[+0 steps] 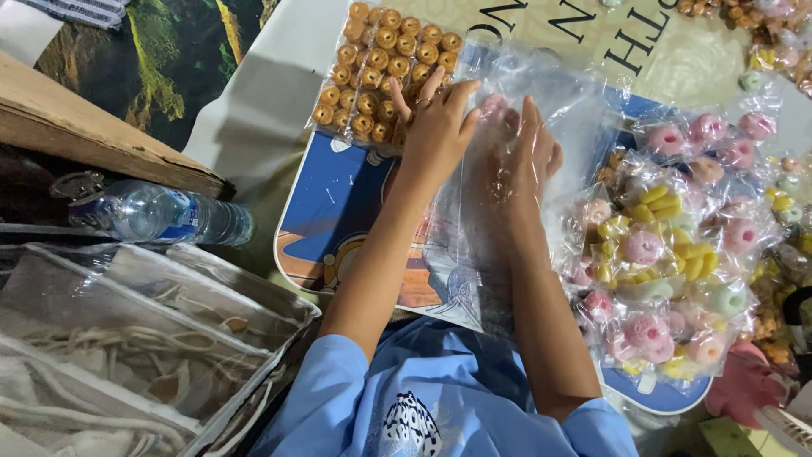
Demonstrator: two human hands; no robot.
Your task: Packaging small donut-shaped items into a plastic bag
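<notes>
Left hand (pixel 436 127) lies flat w/ fingers spread on a pack of round brown cookies (pixel 381 72) at the far edge of the blue tray (pixel 326 203). Right hand (pixel 524 156) is inside a clear plastic bag (pixel 507 211), can't tell if it's gripping. Pink/yellow candy packs (pixel 668 279) piled on the tray's right side, water bottle (pixel 161 216) off to the left.
</notes>
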